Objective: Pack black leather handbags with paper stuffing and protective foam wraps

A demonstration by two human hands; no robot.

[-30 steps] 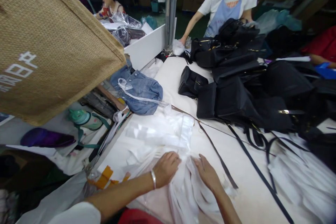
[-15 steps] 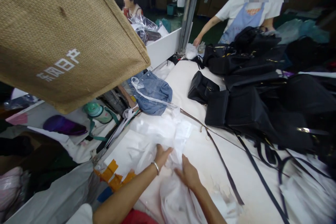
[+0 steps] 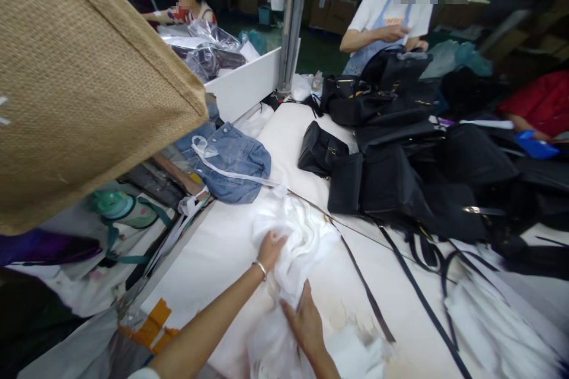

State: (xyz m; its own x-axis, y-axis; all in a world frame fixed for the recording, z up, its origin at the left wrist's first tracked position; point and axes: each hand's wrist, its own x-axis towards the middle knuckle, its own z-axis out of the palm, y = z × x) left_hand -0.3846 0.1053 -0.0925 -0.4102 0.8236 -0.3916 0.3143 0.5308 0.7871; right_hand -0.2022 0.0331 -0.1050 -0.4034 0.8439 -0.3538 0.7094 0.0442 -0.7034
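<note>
A crumpled, thin white sheet (image 3: 306, 237), perhaps soft plastic or tissue, lies bunched on the white-covered table. My left hand (image 3: 270, 251), with a bangle at its wrist, is closed on the left edge of this bundle. Lower down, my right hand (image 3: 306, 317) is closed around its narrow gathered part, thumb to the left. More filmy white material (image 3: 267, 343) spreads beneath my right hand. Just beyond the bundle sits a blue denim drawstring bag (image 3: 237, 160), its white cord trailing towards the sheet.
Black bags (image 3: 382, 183) are heaped on the right, with dark straps (image 3: 413, 284) running forward. A burlap bag (image 3: 111, 83) hangs close at upper left. A green bottle (image 3: 118, 207) lies at left. Across the table a co-worker in an apron (image 3: 386, 18) handles a black bag.
The white sheet has been gathered from a flatter spread into a tighter bundle between my hands. My view has shifted right. The co-worker's arm has drawn back to a black bag.
</note>
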